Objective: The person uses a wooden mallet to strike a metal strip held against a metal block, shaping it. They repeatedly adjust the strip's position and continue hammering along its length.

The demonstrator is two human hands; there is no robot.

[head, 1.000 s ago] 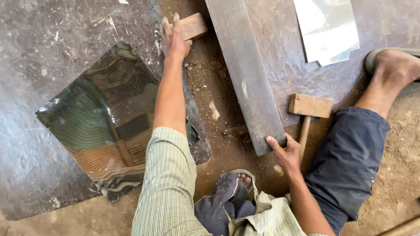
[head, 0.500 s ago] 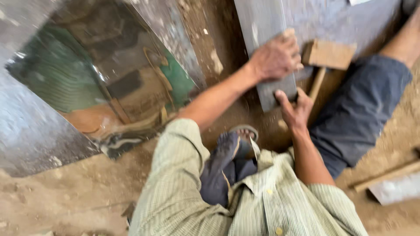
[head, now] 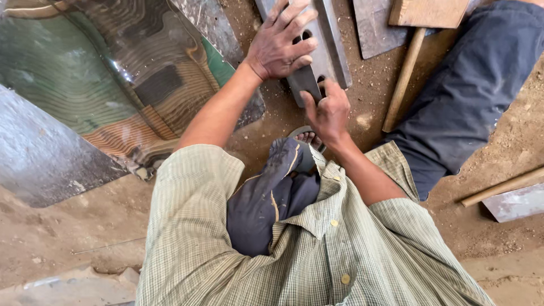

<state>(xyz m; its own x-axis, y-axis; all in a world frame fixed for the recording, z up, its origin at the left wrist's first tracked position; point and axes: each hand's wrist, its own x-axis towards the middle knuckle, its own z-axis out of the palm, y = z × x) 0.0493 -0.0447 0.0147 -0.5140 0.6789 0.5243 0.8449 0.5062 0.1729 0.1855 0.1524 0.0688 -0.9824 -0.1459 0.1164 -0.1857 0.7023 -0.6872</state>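
I sit on dirt ground with a long grey metal bar (head: 328, 42) lying in front of me. My left hand (head: 279, 42) rests flat on the near end of the bar, fingers spread over it. My right hand (head: 327, 110) grips the bar's near end from below, thumb up against the edge. A wooden mallet (head: 409, 62) lies just right of the bar, its handle pointing toward me, untouched. My sandalled foot (head: 303, 144) sits right under the right hand.
A large shiny curved metal sheet (head: 102, 85) reflecting colours lies at the left. Another flat metal sheet (head: 374, 28) is at the top. My dark-trousered leg (head: 464, 96) stretches right. A wooden stick (head: 504, 187) and a metal piece (head: 518, 204) lie at the right edge.
My left hand came back from the far wooden block to the near end of the bar. My right hand closed on the bar's end. The view tilted down and nearer.
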